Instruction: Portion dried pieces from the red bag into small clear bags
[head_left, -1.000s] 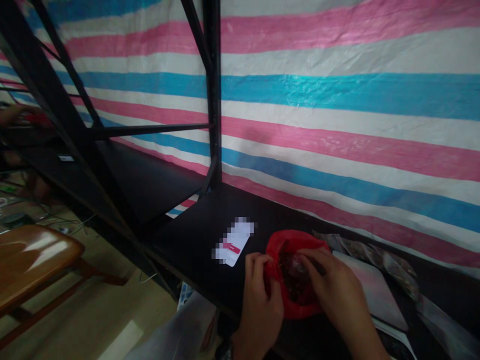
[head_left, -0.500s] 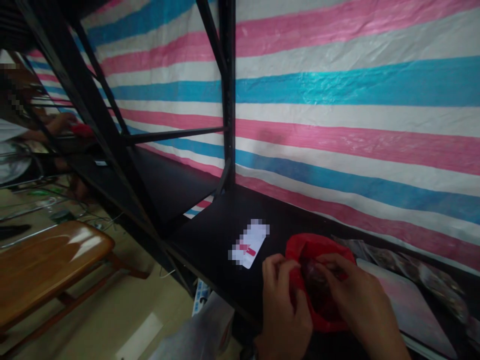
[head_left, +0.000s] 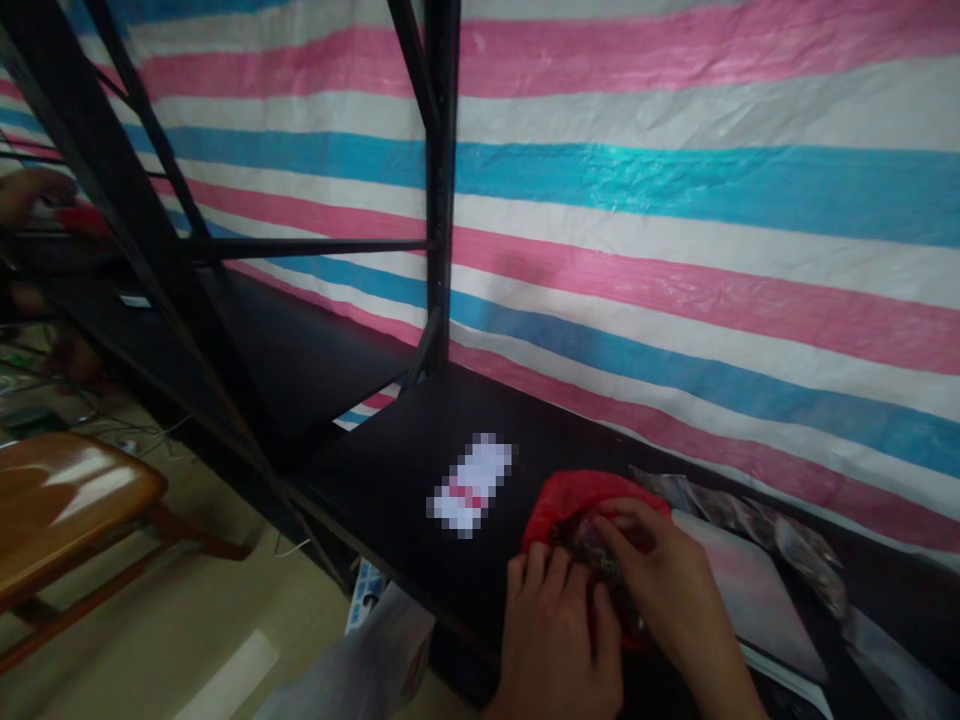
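Observation:
An open red bag stands on the black shelf, with small dark contents and shiny transparent plastic inside. My left hand has its fingers curled over the near left rim of the bag, holding it. My right hand reaches into the opening from the right. Its thumb and fingers pinch a small transparent plastic packet; what the packet contains is too blurred to tell. To the left of the bag lies a white card with a red mark, partly pixelated.
Behind the bag lie transparent plastic bags with brownish contents, beside a closed silver laptop-like slab. Black metal posts divide the shelves in front of a striped tarp. A wooden stool is at left. Another person's hand shows at far left.
The view has shifted right, moving things leftward in the picture. My left fingers have flattened more over the bag's rim. My right hand still pinches the packet inside.

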